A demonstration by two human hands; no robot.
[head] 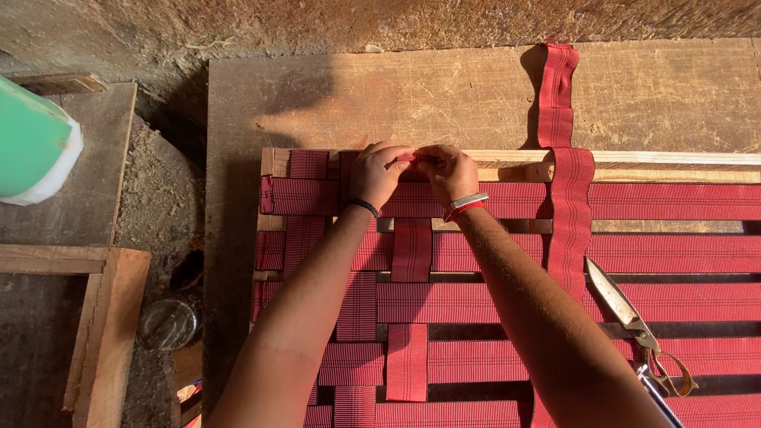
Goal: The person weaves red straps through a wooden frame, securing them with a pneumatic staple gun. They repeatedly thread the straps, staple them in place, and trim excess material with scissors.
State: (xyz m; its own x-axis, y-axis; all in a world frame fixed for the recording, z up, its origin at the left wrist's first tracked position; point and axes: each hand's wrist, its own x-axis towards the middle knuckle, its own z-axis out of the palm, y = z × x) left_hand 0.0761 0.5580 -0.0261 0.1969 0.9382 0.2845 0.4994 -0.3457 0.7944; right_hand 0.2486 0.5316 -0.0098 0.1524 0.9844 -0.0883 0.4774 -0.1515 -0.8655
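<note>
Both hands, the left hand [379, 173] and right hand [449, 170], pinch closed on the end of a red webbing strap [411, 250] at the far rail of a wooden frame [634, 158], while large scissors [638, 325] lie on the woven bands right of the forearms.

You've got a big worn plywood board [444, 95] as the base. Behind its far edge, rough earthen ground [238, 24]. Left of the board: dirt strip, then wooden planks [103, 333] and a green-and-white container [32, 147]. Warm hard light, sharp shadows on the board.
</note>
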